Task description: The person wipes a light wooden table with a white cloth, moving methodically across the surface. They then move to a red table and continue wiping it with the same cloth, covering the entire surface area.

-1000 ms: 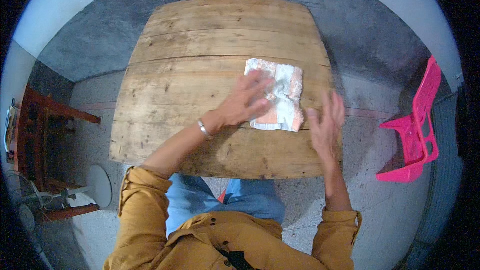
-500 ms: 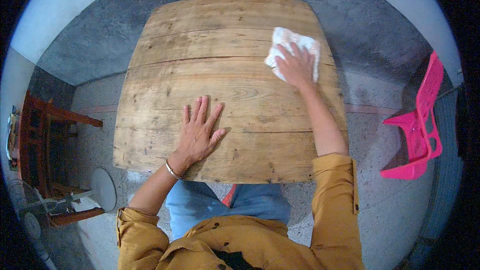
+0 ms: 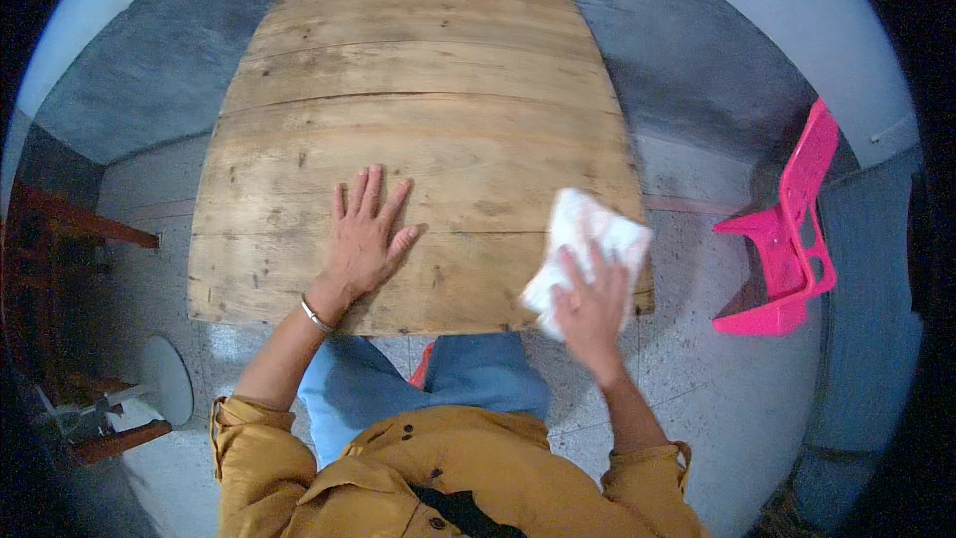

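Note:
A white cloth (image 3: 602, 239) lies at the near right corner of the wooden tabletop (image 3: 478, 164), a corner of it reaching the near edge. My right hand (image 3: 593, 311) presses on it from above, fingers pointing away from me and slightly blurred. My left hand (image 3: 366, 234) rests flat on the near left part of the table, fingers spread and nothing in it. A silver bracelet (image 3: 317, 314) circles my left wrist.
A pink plastic chair (image 3: 787, 249) stands on the floor to the right. Dark reddish wooden furniture (image 3: 50, 239) is at the far left, with a round grey fan base (image 3: 167, 381) near it. A grey-painted wall (image 3: 657, 40) rises behind the table.
My right hand has drawn the cloth from the far right of the table toward me, to the near right corner. The left hand stays planted. The whole view has shifted slightly.

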Demonstrator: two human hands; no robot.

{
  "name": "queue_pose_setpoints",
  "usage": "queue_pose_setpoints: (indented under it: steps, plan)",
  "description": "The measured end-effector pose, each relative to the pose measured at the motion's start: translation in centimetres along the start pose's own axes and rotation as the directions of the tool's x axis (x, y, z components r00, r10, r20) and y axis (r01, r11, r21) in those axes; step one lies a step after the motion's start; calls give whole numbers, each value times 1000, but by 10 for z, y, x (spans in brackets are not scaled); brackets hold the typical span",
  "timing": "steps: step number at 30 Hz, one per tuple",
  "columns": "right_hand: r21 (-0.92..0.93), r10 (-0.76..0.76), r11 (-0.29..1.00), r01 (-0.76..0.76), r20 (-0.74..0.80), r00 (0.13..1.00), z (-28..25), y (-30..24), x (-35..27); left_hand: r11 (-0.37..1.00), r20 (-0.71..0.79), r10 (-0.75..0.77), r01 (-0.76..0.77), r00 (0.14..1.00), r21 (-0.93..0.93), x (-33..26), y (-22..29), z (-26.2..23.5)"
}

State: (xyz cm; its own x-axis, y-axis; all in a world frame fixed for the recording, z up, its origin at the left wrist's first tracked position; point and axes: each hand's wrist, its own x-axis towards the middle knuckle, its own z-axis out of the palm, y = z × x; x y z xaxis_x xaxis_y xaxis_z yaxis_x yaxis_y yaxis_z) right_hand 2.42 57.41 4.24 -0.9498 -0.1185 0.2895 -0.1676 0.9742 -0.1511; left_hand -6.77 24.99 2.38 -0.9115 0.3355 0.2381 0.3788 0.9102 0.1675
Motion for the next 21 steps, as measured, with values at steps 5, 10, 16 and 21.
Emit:
queue_pose_setpoints:
  steps: [5,10,16,21]
  plan:
    - [232,-272,942,241,113,955,5,-64,-15,1000,17,-4,4,1000,7,0,-2,3]
    - [83,-92,992,92,-11,996,2,-18,8,1000,6,13,-13,1000,15,1,-4,3]
    - [117,131,986,-117,-121,984,7,98,-14,1000,24,-17,16,1000,17,-1,-1,1]
    - [143,-3,989,26,-156,988,19,36,-10,1000,-14,-23,23,1000,-16,-3,1,-1]
